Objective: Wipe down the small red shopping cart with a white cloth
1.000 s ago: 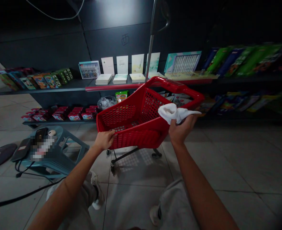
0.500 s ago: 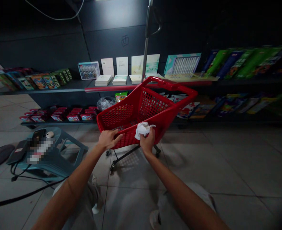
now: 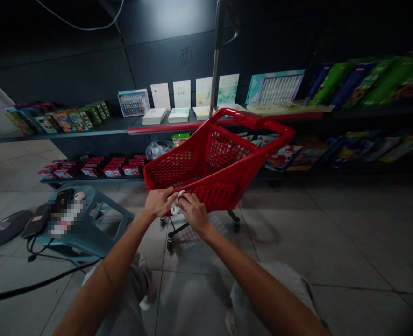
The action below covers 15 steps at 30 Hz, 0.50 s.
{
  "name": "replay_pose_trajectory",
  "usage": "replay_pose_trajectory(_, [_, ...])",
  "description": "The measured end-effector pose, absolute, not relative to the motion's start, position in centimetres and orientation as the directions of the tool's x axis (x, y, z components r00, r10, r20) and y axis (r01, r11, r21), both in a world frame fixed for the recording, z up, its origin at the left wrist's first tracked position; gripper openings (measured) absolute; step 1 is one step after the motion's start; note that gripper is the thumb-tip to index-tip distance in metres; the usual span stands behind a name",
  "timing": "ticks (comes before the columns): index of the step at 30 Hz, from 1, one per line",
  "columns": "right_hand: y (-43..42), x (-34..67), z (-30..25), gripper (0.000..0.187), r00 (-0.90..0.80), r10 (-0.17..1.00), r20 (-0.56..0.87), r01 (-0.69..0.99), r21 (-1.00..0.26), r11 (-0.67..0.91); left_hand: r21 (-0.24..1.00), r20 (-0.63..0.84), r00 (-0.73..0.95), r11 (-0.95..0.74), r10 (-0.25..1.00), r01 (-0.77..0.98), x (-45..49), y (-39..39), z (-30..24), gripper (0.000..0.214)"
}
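Note:
A red plastic shopping cart [image 3: 224, 189] on a dark wheeled frame stands in front of me, its handle toward the upper right. My left hand [image 3: 158, 202] grips the near rim of its basket, close to the front corner. Just to the right, my right hand [image 3: 195, 212] is closed on a crumpled white cloth [image 3: 177, 204] and presses it against the outside of the near wall. The two hands almost touch. Part of the cloth is hidden under my right fingers. The inside of the basket shows no goods.
Shelves behind the cart hold books [image 3: 154, 116], small boxes [image 3: 76, 120], red packs [image 3: 113, 167] and bagged goods [image 3: 364, 84]. A metal pole [image 3: 214, 79] rises behind the basket. To the left, a blue-grey stool [image 3: 97, 210] carries devices, with a black cable [image 3: 41, 281] trailing across the floor.
My right hand has moved left along the cart's near side with the cloth, ending beside my left hand. My left hand keeps its place on the rim.

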State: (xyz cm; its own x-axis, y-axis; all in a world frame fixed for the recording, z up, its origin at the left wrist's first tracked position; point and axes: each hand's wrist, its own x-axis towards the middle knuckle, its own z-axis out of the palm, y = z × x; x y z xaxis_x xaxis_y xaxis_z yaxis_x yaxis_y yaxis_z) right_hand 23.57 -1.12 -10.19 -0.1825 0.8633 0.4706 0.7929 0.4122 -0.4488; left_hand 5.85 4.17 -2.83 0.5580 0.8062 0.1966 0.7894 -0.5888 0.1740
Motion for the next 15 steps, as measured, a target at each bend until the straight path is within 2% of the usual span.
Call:
replay_pose_trajectory(3, [-0.5, 27.7, -10.1, 0.033, -0.261, 0.856, 0.447, 0.868, -0.279, 0.411, 0.174, 0.183, 0.554, -0.582, 0.812, 0.795, 5.6, 4.4, -2.8, 0.048])
replay_pose_trajectory(7, [-0.1, 33.7, -9.8, 0.032, -0.126, 0.867, 0.482, 0.935, -0.233, 0.266, 0.168, 0.177, 0.552, -0.578, 0.815, 0.799, 5.6, 4.5, -2.8, 0.050])
replay_pose_trajectory(12, [0.7, 38.7, -10.2, 0.025, 0.118, 0.797, 0.592, 0.943, -0.319, 0.097, 0.154, 0.187, 0.553, -0.580, 0.812, 0.800, 6.0, 4.4, -2.9, 0.050])
replay_pose_trajectory(15, [1.7, 39.7, -10.8, 0.021, 0.308, 0.710, 0.634, 0.881, -0.471, 0.039, 0.155, 0.185, 0.554, -0.581, 0.812, 0.799, 6.3, 4.1, -2.8, 0.051])
